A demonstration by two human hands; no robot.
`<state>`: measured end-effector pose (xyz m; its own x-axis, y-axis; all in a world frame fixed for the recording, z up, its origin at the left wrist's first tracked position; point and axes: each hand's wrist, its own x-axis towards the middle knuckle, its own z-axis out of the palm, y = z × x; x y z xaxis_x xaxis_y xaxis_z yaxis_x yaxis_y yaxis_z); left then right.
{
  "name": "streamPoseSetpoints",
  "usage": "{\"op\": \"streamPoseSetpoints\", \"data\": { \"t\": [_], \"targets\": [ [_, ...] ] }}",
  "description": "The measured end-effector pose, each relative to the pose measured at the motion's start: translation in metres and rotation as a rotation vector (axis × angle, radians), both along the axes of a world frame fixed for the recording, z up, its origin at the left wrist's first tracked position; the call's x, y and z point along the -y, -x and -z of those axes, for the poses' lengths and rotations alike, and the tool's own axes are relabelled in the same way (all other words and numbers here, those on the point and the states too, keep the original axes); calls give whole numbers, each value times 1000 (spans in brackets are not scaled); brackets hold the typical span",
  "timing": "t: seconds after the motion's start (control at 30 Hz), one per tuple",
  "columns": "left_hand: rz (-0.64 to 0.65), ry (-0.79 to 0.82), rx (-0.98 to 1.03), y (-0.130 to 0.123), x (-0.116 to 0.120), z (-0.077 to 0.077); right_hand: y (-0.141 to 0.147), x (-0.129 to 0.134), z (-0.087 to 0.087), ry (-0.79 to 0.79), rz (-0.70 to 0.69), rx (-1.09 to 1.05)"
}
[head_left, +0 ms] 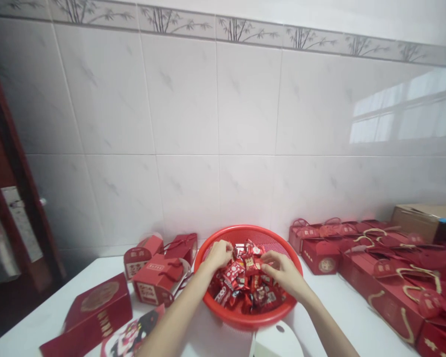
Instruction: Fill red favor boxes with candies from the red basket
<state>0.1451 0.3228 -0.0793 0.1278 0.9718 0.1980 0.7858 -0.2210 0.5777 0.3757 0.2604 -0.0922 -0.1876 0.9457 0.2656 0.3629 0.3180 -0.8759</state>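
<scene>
A round red plastic basket [250, 322] stands on the white table against the tiled wall. Inside lie many small candies [241, 282] in shiny red wrappers. My left hand [219, 256] is over the basket's left side, its fingers curled in a pinch; what they hold is too small to make out. From the right, my right hand [281, 271] reaches in with thumb and fingertips at a red wrapped candy [251, 264] on top of the pile, apparently gripping its edge. Part of the basket's left rim is hidden behind my left hand and forearm.
Small red gift boxes [158, 277] and a larger dark red box [96, 310] stand at the left. Rows of red boxes with cord handles [379, 277] fill the right, with a brown carton [418, 220] behind. A white rounded piece [278, 342] lies in front of the basket.
</scene>
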Motion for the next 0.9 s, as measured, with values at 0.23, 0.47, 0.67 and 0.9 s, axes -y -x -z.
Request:
{"op": "streamPoseSetpoints", "data": {
  "t": [0.23, 0.47, 0.67, 0.9],
  "targets": [
    [243, -200, 320, -10, 2, -9, 0, 4, -8, -7, 13, -41],
    [600, -3, 454, -24, 20, -15, 2, 8, -16, -22, -47, -100],
    [618, 57, 279, -25, 28, -22, 2, 9, -19, -61, -7, -150],
    [304, -78, 99, -22, 20, -22, 1, 6, -14, -32, 89, -241]
  ]
}}
